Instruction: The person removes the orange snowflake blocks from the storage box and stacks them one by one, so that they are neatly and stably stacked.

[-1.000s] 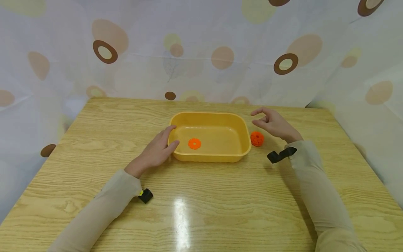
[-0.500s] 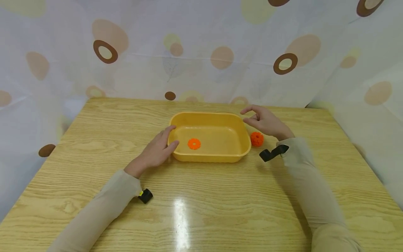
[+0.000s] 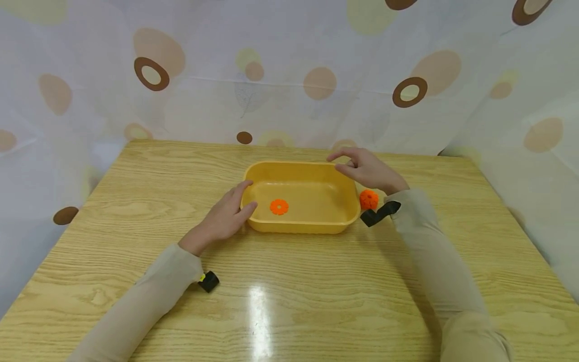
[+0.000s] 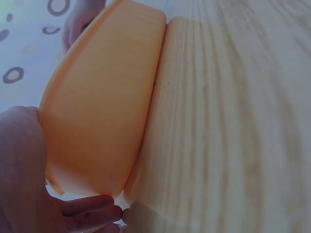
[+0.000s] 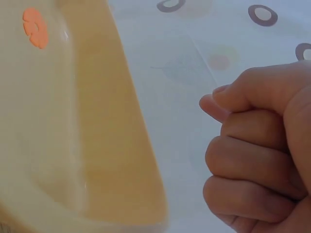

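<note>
A yellow plastic tray (image 3: 300,227) with raised walls stands mid-table. My left hand (image 3: 221,216) holds its left end, thumb and a finger over the rim; the left wrist view shows other fingers curled against the outer wall. Inside the tray, toward the left, lies a flat orange notched disc (image 3: 279,206) with a small centre hole. My right hand (image 3: 371,168) is over the tray's back right corner, holding nothing. Its index finger and thumb are apart, the other fingers curled in. Right beside the tray's right end sits an orange ball (image 3: 368,199) of interlocked notched pieces.
The wooden table (image 3: 289,281) runs back to a pale curtain (image 3: 289,60) printed with ovals and rings. Black wrist cameras sit at both cuffs; the right one (image 3: 380,213) is close in front of the ball.
My right hand has moved left, from above the ball to over the tray's back right corner. The left hand, tray, disc and ball stay in place.
</note>
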`<state>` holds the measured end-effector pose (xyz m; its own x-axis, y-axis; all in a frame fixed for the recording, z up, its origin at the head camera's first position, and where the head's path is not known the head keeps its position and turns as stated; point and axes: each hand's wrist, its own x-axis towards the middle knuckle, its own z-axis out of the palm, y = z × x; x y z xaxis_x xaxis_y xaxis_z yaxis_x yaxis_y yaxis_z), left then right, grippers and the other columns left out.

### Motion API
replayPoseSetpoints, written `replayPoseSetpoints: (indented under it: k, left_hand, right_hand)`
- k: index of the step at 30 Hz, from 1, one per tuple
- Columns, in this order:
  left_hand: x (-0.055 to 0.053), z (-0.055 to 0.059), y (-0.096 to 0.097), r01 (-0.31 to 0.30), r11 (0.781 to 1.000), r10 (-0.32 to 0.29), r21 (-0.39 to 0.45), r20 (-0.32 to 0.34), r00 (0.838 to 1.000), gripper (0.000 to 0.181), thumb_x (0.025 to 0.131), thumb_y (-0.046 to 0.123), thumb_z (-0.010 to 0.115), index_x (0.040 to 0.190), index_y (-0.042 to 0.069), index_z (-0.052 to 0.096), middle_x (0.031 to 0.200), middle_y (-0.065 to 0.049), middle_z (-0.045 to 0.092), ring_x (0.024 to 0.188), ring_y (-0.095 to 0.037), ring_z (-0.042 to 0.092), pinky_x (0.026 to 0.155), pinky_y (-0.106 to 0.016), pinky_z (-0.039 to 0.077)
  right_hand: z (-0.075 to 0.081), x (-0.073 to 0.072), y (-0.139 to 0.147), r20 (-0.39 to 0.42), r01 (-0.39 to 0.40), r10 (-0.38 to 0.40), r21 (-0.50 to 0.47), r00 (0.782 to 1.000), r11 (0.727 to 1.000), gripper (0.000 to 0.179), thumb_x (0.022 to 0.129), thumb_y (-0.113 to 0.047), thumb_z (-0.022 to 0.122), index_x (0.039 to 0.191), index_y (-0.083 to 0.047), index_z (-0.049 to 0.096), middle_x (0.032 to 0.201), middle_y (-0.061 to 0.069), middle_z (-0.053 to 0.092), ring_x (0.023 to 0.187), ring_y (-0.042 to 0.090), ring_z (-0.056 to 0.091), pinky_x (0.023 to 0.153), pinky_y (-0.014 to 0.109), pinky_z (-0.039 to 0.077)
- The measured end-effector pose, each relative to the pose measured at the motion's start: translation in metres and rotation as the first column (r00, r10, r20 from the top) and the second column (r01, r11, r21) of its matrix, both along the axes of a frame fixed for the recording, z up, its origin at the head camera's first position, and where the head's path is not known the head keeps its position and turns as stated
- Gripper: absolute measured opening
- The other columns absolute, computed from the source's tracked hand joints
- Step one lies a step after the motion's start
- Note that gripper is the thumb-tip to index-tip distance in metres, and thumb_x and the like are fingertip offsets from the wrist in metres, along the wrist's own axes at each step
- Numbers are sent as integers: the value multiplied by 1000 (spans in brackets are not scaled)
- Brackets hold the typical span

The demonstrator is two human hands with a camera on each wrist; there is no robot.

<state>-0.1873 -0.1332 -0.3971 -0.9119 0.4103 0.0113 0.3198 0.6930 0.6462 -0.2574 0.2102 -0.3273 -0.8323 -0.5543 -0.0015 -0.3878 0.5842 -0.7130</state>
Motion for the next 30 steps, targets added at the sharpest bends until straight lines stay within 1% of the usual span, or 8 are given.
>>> replayPoseSetpoints:
  k: [2, 5, 7, 9, 11, 18, 23, 30]
  left_hand:
    - [0, 0, 0, 0, 1000, 0, 0, -1, 1000, 61, 103, 35, 40, 151, 5, 19, 153, -22, 28, 137, -39, 34, 111, -54, 31]
    - [0, 0, 0, -2, 1000, 2, 1, -1, 1000, 61, 102, 35, 41, 151, 6, 20, 151, -22, 31, 131, -38, 40, 109, -54, 33]
    - [0, 0, 0, -2, 1000, 2, 0, 1, 1000, 61, 102, 34, 41, 151, 6, 19, 152, -22, 31, 132, -38, 39, 109, -54, 32]
    - [0, 0, -1, -2, 1000, 2, 1, 3, 1000, 61, 102, 34, 41, 152, 6, 19, 152, -22, 30, 134, -38, 38, 110, -54, 32]
    - [-1, 0, -1, -1, 1000, 1, 2, 5, 1000, 61, 102, 35, 40, 152, 6, 18, 154, -21, 27, 140, -39, 31, 112, -54, 29]
    - [0, -1, -1, 2, 1000, -2, 1, -3, 1000, 60, 102, 34, 41, 151, 6, 19, 151, -23, 31, 134, -39, 38, 109, -55, 33]
    - [0, 0, -1, -1, 1000, 1, -2, -3, 1000, 60, 103, 35, 40, 152, 7, 19, 154, -22, 28, 137, -39, 35, 110, -55, 31]
    - [0, 0, -1, 4, 1000, -4, 0, -3, 1000, 60, 102, 36, 40, 151, 7, 19, 153, -22, 28, 137, -39, 35, 110, -55, 32]
  right_hand:
    - [-1, -2, -2, -27, -26, 26, -6, 999, 1000, 28, 99, -7, 50, 126, 2, 56, 70, 8, 49, 39, 10, 26, 47, 24, 33]
    - [-2, -5, -5, -35, -46, 45, -8, 998, 999, 28, 99, -8, 50, 125, 2, 56, 70, 8, 48, 39, 10, 26, 46, 24, 33]
    - [-1, -5, -7, -29, -51, 50, -10, 998, 999, 29, 100, -9, 50, 126, 2, 56, 62, 4, 46, 39, 9, 24, 46, 24, 32]
    - [0, -6, -10, -17, -46, 46, -6, 999, 999, 29, 100, -10, 50, 126, 1, 56, 50, -2, 29, 39, 9, 23, 46, 24, 31]
    - [1, -6, -13, -13, -47, 47, -6, 999, 999, 30, 100, -10, 51, 126, 1, 56, 49, -5, 28, 39, 10, 22, 46, 25, 31]
    - [0, -10, -23, -18, -88, 88, 9, 996, 996, 30, 99, -10, 51, 126, 2, 55, 49, -6, 28, 39, 9, 22, 47, 25, 30]
    - [-1, -14, -32, -21, -98, 99, 53, 995, 994, 30, 100, -11, 51, 127, 0, 56, 49, -4, 30, 39, 9, 22, 48, 25, 31]
    - [-5, -19, -44, -9, -128, 128, 58, 992, 990, 31, 99, -11, 52, 128, 1, 55, 49, -5, 29, 42, 9, 21, 49, 25, 29]
